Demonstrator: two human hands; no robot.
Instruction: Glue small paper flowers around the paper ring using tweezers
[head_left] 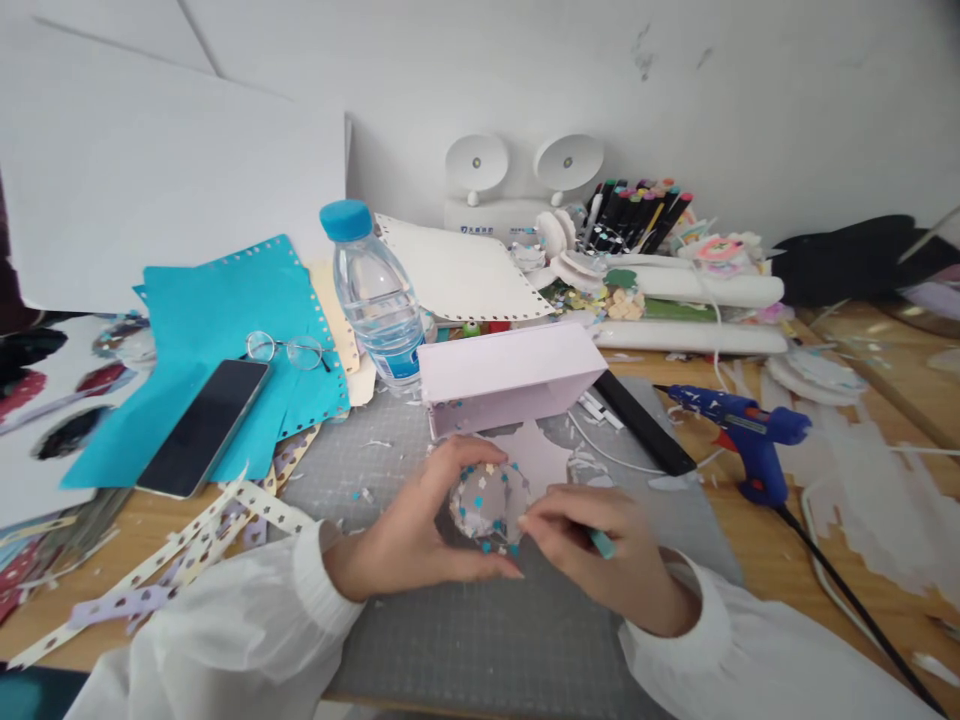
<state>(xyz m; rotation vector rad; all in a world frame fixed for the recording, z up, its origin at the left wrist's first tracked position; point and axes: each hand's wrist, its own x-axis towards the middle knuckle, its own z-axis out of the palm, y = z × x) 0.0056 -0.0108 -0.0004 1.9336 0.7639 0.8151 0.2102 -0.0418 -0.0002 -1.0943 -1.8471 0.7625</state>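
My left hand (424, 525) is curled around a small round ornament (486, 500), its thumb and fingers along the left and lower rim. Tiny blue, white and tan shapes dot the ornament's pale surface and edge. At its right side my right hand (592, 545) is closed in a pinch, fingertips close to the rim. A slim teal-ended tool (602, 543) shows under the right fingers; its tip is hidden, so its kind is unclear. Just behind stands a folded pale lilac card box (517, 365), and a lilac paper piece (532, 455) lies in front of it.
A grey cutting mat (525, 640) lies under both hands. To the left are a water bottle (379, 300), glasses (289, 350), a phone (206, 428) on blue paper (247, 290) and punched strips (187, 560). A blue glue gun (750, 430) with its cord lies right, beside a black bar (645, 425).
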